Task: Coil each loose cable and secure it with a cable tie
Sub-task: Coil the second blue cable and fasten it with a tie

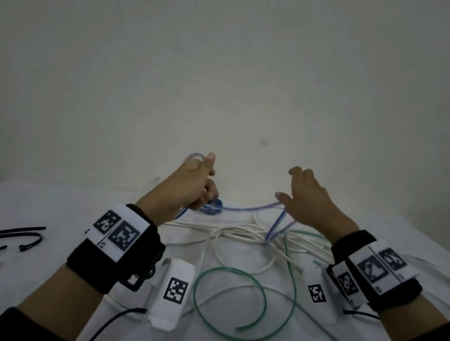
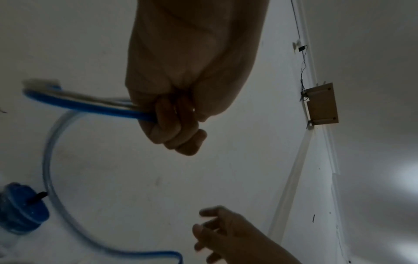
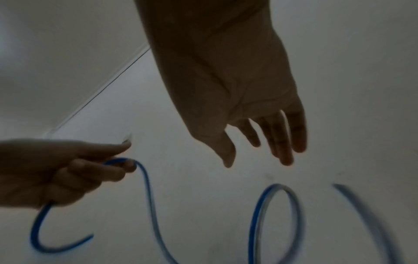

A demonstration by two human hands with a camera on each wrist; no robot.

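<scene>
Table edge: the white table [image 1: 40, 202] ends at the bare wall [image 1: 234, 56], mid-frame behind both hands.
Left hand [image 1: 190, 182]: fist gripping the blue cable [image 1: 244, 208].
Right hand [image 1: 311, 202]: fingers spread, empty, above the cable's drooping loops, right of centre.
Cable ties [image 1: 6, 235]: lower left.

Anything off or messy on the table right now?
Yes: the white cable and green cable lie uncoiled and crossed over each other on the table. Only the blue cable is being handled, gripped by the left hand. The black cable ties lie scattered at the left.
</scene>
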